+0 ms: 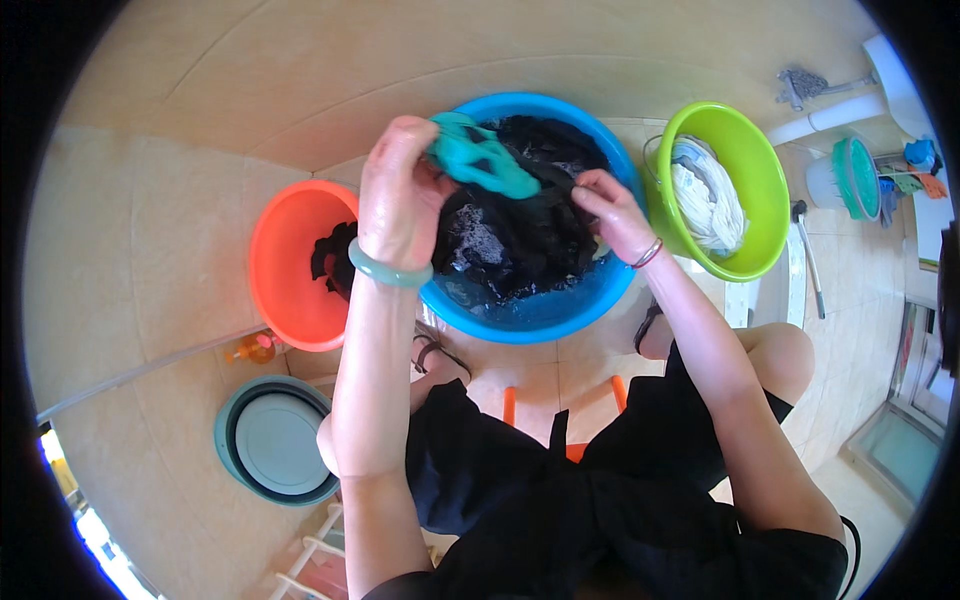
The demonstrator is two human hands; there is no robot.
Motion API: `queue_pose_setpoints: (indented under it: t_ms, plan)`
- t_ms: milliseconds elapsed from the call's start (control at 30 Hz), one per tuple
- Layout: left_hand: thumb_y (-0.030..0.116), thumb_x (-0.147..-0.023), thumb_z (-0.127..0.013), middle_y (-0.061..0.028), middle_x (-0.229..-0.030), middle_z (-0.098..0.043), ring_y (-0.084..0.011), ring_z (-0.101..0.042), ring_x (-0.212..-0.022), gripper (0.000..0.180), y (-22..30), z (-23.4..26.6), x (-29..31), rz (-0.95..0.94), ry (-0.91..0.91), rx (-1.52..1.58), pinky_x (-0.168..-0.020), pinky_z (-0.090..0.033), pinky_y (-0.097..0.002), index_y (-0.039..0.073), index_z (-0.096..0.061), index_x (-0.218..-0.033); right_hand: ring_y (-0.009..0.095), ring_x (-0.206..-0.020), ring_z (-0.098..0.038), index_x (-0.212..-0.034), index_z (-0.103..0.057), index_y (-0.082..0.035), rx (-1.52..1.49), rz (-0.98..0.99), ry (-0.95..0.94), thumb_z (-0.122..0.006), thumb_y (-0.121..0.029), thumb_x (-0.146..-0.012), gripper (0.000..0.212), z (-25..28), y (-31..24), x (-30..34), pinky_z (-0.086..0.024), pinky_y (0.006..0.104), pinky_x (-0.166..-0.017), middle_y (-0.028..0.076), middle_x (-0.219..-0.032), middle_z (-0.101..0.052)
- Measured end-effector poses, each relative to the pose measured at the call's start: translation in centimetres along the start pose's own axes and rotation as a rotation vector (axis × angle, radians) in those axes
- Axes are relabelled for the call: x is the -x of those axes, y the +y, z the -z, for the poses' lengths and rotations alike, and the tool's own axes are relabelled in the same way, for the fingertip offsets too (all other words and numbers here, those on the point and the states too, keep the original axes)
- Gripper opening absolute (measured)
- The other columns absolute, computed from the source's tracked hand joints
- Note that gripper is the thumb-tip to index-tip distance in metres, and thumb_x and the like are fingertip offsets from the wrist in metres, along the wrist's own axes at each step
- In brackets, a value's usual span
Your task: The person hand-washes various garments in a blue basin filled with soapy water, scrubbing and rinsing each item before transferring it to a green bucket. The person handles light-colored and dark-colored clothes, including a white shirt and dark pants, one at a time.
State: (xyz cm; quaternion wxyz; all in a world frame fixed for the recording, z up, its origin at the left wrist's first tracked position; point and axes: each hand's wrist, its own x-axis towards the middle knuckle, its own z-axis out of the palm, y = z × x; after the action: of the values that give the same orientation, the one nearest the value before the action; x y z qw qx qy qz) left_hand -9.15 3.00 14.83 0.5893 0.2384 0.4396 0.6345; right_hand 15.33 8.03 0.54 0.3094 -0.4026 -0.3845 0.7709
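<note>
Over a round blue basin (520, 328) my two hands hold up a wet piece of clothing (482, 163), teal with a black part; its exact kind does not show. My left hand (398, 190), with a pale green bangle at the wrist, is closed on the teal end. The black part stretches to my right hand (615, 213), whose thumb and fingers pinch it. Black laundry (515, 250) lies below in the basin, in water with some suds.
An orange bucket (280, 265) with dark cloth stands left of the basin, and a lime-green bucket (762, 205) with white laundry (707, 195) stands right. A grey-green folding basin (283, 440) sits at lower left. Tiled wall rises behind; a stick (811, 265) leans at right.
</note>
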Motion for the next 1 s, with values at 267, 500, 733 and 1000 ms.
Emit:
queue_pose_setpoints:
  t_ms: [267,500,733,1000]
  plan:
    - [0.014,-0.088,-0.066,-0.0012,-0.102,-0.060,-0.0135,-0.058,-0.095,0.030,-13.1,12.5,-3.8,-0.014,0.584,0.132,-0.081,-0.043,-0.0320,0.016,-0.054,-0.115,0.013,-0.094,-0.062,-0.117,-0.062,-0.007,-0.344,0.008,0.011,-0.067,-0.010,-0.087,0.031,-0.8,2.0,-6.6,-0.050,0.0281,-0.079,0.002,-0.106,-0.066]
    - [0.018,-0.081,-0.073,-0.0244,-0.138,-0.044,-0.0375,-0.044,-0.127,0.065,-27.0,15.5,-5.1,-0.155,0.351,-0.964,-0.107,-0.035,-0.0420,0.022,-0.046,-0.140,0.038,-0.131,-0.036,-0.130,-0.056,-0.032,1.472,0.296,0.200,-0.075,-0.041,-0.075,0.059,0.0,8.8,-12.2,-0.040,0.0584,-0.097,0.004,-0.142,-0.045]
    - [0.007,-0.082,-0.066,-0.0311,-0.133,-0.045,-0.0479,-0.049,-0.117,0.074,-31.3,14.6,-6.9,0.120,0.333,-1.157,-0.098,-0.043,-0.0469,0.025,-0.034,-0.145,0.039,-0.121,-0.041,-0.135,-0.046,-0.028,1.880,0.185,-0.007,-0.074,-0.033,-0.076,0.066,-0.6,15.2,-15.2,-0.046,0.0580,-0.087,0.008,-0.138,-0.039]
    - [0.010,-0.092,-0.048,-0.0199,-0.107,-0.065,-0.0331,-0.060,-0.103,0.036,-41.7,17.2,-9.4,0.180,0.153,-1.316,-0.093,-0.044,-0.0407,0.004,-0.053,-0.127,0.035,-0.094,-0.060,-0.109,-0.066,-0.014,1.837,0.015,-0.050,-0.056,-0.029,-0.084,0.030,3.6,21.3,-19.5,-0.051,0.0476,-0.078,0.016,-0.105,-0.063]
